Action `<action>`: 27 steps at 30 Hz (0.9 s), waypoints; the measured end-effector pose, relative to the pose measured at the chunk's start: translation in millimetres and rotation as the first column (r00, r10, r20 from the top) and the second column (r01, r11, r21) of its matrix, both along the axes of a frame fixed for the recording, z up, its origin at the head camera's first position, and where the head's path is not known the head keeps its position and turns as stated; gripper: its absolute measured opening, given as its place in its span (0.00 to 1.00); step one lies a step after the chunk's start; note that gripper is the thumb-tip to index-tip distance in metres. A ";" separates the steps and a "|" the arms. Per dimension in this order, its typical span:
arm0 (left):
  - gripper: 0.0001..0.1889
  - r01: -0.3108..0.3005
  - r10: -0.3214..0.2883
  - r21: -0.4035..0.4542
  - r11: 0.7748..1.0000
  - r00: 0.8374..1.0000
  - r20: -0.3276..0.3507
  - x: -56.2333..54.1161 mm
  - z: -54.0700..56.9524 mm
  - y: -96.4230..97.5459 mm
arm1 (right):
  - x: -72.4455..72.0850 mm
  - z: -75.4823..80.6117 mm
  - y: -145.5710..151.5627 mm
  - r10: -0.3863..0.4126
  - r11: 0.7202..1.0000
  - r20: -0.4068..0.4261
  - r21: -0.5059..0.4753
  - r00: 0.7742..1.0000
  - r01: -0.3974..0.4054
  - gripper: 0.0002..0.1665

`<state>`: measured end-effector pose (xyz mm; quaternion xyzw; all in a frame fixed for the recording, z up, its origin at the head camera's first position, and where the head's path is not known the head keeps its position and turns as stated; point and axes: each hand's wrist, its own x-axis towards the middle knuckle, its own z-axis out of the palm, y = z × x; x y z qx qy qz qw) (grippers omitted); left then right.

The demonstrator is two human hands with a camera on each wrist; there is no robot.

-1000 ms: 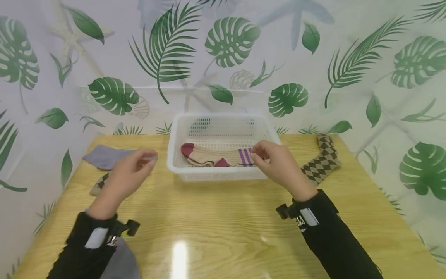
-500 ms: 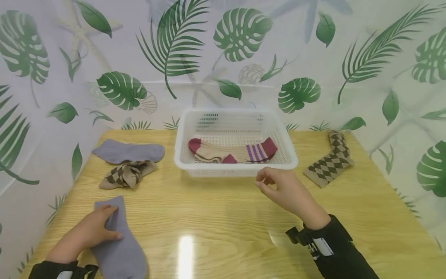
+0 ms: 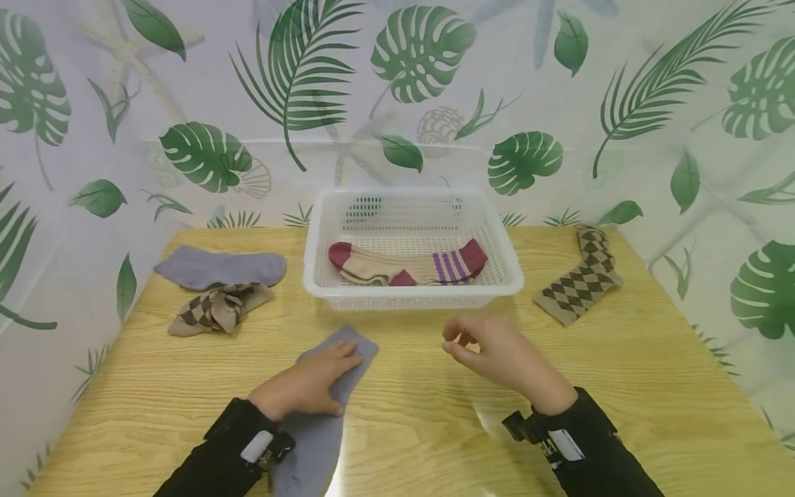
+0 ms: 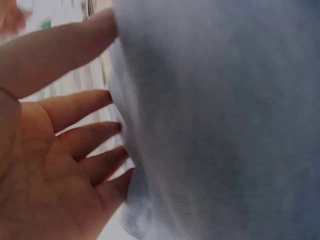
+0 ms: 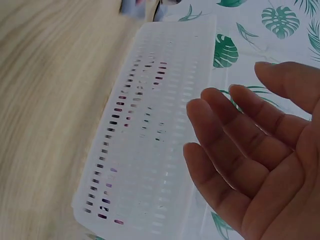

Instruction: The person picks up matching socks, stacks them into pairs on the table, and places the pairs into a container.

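Note:
My left hand (image 3: 307, 383) holds a grey-blue sock (image 3: 310, 449) by its cuff part, in front of the basket and left of centre. In the left wrist view the sock (image 4: 215, 125) fills the right side, with the thumb and fingertips at its edge. My right hand (image 3: 497, 355), fingers loosely curled around nothing, hovers just in front of the basket's right part. The white plastic basket (image 3: 413, 295) contains beige socks (image 3: 406, 268) with maroon toe, heel and cuff and purple stripes. Its perforated side (image 5: 150, 130) lies beyond the right fingers in the right wrist view.
At the back left lie another grey-blue sock (image 3: 223, 268) and a bunched brown checked sock (image 3: 217, 309). A flat brown checked sock (image 3: 580, 279) lies right of the basket. A leaf-printed cloth (image 3: 397, 103) rises behind the wooden table (image 3: 422, 442).
My left hand went down to the near grey-blue sock at the left, took it and brought it rightward to the middle. My right hand drew back from over the basket towards me.

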<state>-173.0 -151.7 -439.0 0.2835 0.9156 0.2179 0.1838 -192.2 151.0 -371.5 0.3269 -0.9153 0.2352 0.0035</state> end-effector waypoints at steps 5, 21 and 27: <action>0.43 0.185 -0.183 -0.079 0.980 0.982 0.039 -11.4 0.7 53.9 | 1.4 -7.1 -3.1 0.024 1.000 0.019 -0.003 1.000 -0.024 0.04; 0.09 0.345 -0.389 -0.180 0.921 0.830 -0.400 53.5 28.0 42.2 | 6.6 -47.6 -36.7 0.231 0.929 -0.053 0.310 0.972 -0.204 0.22; 0.13 0.329 -0.401 -0.246 0.912 0.842 -0.361 70.6 12.1 26.9 | 12.1 -50.8 -38.9 0.205 0.853 0.081 0.473 0.975 -0.219 0.31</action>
